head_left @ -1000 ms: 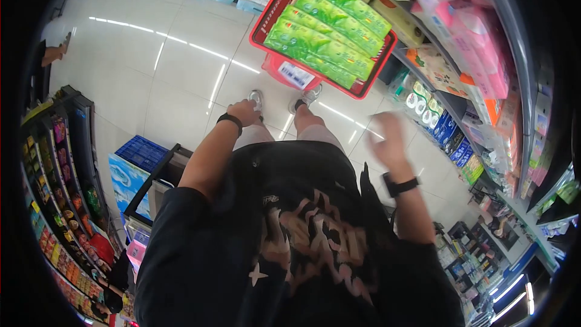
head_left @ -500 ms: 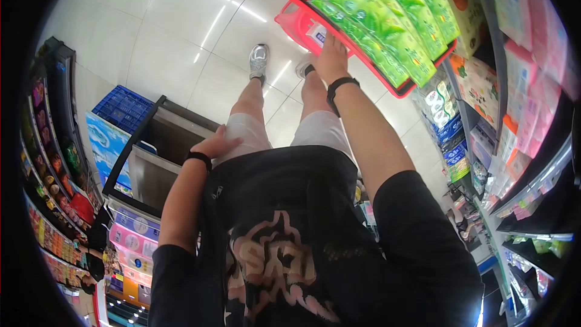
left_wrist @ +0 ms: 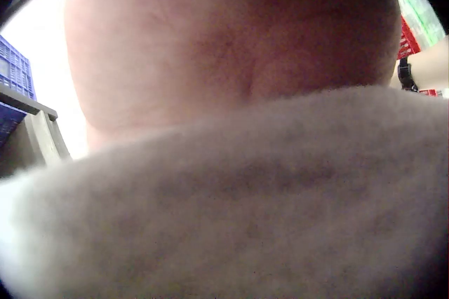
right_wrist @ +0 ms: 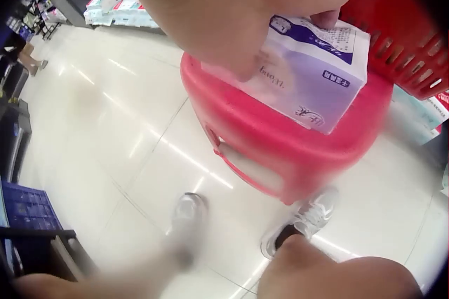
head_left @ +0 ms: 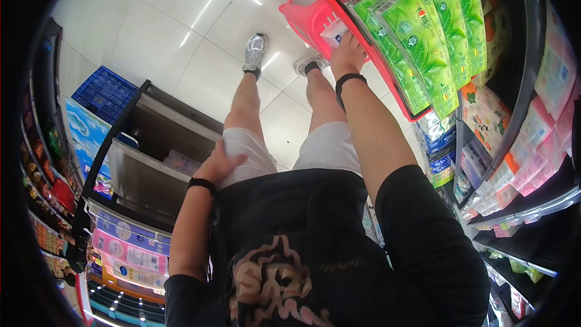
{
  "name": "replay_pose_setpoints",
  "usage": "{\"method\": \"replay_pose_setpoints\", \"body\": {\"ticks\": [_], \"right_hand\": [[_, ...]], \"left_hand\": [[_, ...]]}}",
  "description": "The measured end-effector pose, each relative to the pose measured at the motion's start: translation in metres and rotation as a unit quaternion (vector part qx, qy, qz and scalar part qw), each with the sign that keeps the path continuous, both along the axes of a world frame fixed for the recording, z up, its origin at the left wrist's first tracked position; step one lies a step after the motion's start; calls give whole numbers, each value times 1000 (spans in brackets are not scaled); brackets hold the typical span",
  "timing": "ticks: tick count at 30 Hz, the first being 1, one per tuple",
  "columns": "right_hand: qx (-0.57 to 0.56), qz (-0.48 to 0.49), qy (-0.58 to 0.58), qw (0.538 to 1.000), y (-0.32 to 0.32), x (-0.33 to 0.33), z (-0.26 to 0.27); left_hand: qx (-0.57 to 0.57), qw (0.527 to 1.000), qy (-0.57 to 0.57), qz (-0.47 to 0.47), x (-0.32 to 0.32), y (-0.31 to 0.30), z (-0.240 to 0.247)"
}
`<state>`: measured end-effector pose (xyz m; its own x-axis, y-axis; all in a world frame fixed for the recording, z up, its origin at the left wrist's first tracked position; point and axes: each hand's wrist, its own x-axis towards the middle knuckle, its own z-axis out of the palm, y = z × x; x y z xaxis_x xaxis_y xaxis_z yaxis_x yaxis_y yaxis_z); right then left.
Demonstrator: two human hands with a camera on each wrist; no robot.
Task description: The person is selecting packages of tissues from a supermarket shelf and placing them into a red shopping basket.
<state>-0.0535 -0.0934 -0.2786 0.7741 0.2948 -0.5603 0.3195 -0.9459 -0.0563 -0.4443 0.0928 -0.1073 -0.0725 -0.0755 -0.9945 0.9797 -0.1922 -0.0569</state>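
My right hand (head_left: 349,54) grips a small purple-and-white box (right_wrist: 309,78), printed like a tissue pack, with fingers across its top and side. The box sits on a red plastic stool (right_wrist: 280,141), right beside the wall of a red basket (right_wrist: 414,25). Several green packs of tissues (head_left: 417,30) fill the basket, lying tilted side by side. Over on the left, my left hand (head_left: 219,162) rests on the thigh of the light shorts (head_left: 245,145), its fingers relaxed. The left wrist view is mostly taken up by the hand and pale cloth.
A dark-framed cart or bin (head_left: 163,139) stands at my left, with a blue crate (head_left: 104,92) and a blue-printed panel beyond it. Shelves of packaged paper goods (head_left: 538,145) curve along the right. Pale tiled floor (head_left: 200,12) stretches ahead.
My right hand has come from the open air at right to the box on the stool. The left hand has lowered onto the thigh. The view has turned, shifting the basket rightward.
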Motion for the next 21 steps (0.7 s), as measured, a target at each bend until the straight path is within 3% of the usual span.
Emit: {"method": "replay_pose_setpoints", "body": {"ticks": [5, 8, 10, 12, 21], "right_hand": [[16, 58, -10, 998, -28, -14, -2], [29, 75, 54, 995, -32, -9, 31], [53, 88, 26, 994, -33, -9, 47], [95, 42, 33, 994, -29, -8, 46], [8, -16, -6, 1000, -2, -6, 11]], "left_hand": [[7, 1000, 9, -19, 8, 2, 4], [7, 999, 20, -35, 10, 3, 3], [12, 998, 17, -51, 14, 5, 1], [11, 998, 15, -58, 17, 8, 1], [8, 999, 2, -52, 18, 9, -3]]}}
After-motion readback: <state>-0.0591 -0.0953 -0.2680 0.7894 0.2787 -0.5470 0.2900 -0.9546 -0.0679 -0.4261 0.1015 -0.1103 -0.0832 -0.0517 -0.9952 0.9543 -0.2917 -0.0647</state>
